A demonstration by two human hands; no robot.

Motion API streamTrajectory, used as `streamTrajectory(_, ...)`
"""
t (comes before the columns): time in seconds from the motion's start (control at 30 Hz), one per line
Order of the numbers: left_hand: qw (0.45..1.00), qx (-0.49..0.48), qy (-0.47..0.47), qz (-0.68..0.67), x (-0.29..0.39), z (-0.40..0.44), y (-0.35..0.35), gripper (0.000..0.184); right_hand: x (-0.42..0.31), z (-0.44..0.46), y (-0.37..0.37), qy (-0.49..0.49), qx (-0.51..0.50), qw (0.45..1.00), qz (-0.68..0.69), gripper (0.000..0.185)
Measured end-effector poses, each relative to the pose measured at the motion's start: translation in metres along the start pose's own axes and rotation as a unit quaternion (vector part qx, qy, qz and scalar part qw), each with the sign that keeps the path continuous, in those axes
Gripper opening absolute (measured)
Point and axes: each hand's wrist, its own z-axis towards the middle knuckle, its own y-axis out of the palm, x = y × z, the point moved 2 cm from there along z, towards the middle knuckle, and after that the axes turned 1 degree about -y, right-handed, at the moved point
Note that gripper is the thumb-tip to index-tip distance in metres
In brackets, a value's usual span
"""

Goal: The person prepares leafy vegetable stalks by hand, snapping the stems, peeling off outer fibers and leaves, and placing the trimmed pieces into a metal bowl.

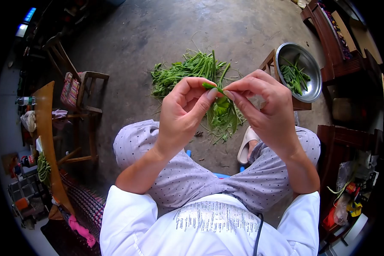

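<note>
Left hand (183,105), right hand (266,99) both pinched on green stem (208,85), 12 o'clock. Likely step: snapping or stripping it. Next move calls for steady opposed grip; bowl (315,77) at 2 o'clock.

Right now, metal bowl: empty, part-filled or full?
Part-filled. Green stems and leaves lie in the metal bowl, with bare metal showing around them.

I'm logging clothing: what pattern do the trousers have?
Dark dots on pale grey trousers, head view.
</note>
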Motion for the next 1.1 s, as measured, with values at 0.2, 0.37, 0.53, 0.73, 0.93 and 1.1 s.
streamTrajectory(0.2, 0.999, 0.0, 0.018, 0.032, -0.0005, -0.0021, 0.0018, 0.015, -0.0006, 0.0001, 0.0018, -0.04, 0.016, 0.998, -0.051, 0.007)
streamTrajectory(0.37, 0.996, -0.013, 0.034, 0.079, -0.0028, -0.0029, -0.0001, 0.017, -0.0017, -0.0011, 0.0026, -0.073, 0.013, 0.994, -0.083, 0.008)
streamTrajectory(0.53, 0.994, -0.008, 0.033, 0.103, -0.0011, -0.004, 0.0019, 0.017, -0.0016, -0.0013, 0.0032, -0.091, 0.013, 0.991, -0.096, 0.01)
streamTrajectory(0.73, 0.995, -0.013, 0.037, 0.087, -0.0023, -0.0025, 0.0011, 0.017, 0.0007, -0.0011, 0.0038, -0.062, 0.028, 0.996, -0.064, 0.009)
streamTrajectory(0.93, 0.998, 0.012, 0.044, 0.048, -0.0016, -0.0013, 0.0031, 0.014, 0.0042, 0.0025, -0.0002, -0.003, 0.021, 1.0, 0.004, 0.009)
streamTrajectory(1.1, 0.997, -0.012, 0.035, 0.075, -0.0019, -0.0021, 0.0003, 0.017, 0.0031, 0.0017, 0.001, -0.015, 0.005, 1.0, -0.008, 0.009)
